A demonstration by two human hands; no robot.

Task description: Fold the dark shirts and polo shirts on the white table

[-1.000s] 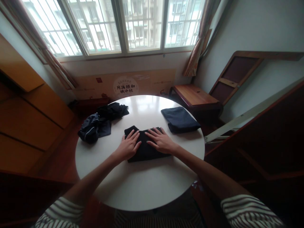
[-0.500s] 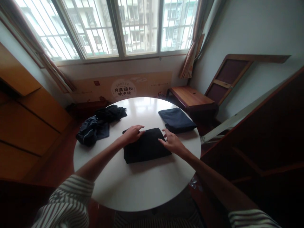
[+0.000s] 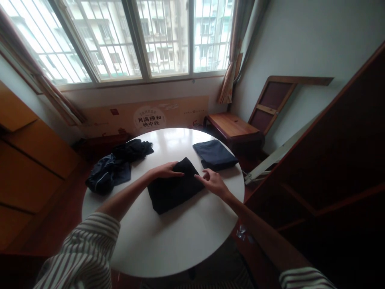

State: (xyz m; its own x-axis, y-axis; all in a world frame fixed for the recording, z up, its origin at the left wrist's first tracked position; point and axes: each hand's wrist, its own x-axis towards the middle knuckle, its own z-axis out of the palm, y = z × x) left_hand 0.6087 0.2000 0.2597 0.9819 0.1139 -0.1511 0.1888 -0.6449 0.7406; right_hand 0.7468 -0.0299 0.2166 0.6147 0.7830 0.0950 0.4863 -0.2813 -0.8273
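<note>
1. On the left of the white table (image 3: 162, 251), I see a dark heap (image 3: 100, 176) of crumpled stuff. It is near the left edge.
2. White table top shows between the heap and the black cloth (image 3: 176, 194).
3. The left hand (image 3: 165, 170) is at the cloth's far left side. Its thumb lies on top and its fingers go over the far edge, so it has a pinch of cloth.
4. The black cloth is folded, a bit crooked, in the middle of the table, between the hands and a little nearer to me. A wide strip of table shows between it and the near edge.
5. The right hand (image 3: 214, 184) is half curled, thumb tip at the cloth's right edge. I can't tell if it grips.
6. Just past that hand is a folded blue cloth (image 3: 215, 154), close to the table's right edge.
</note>
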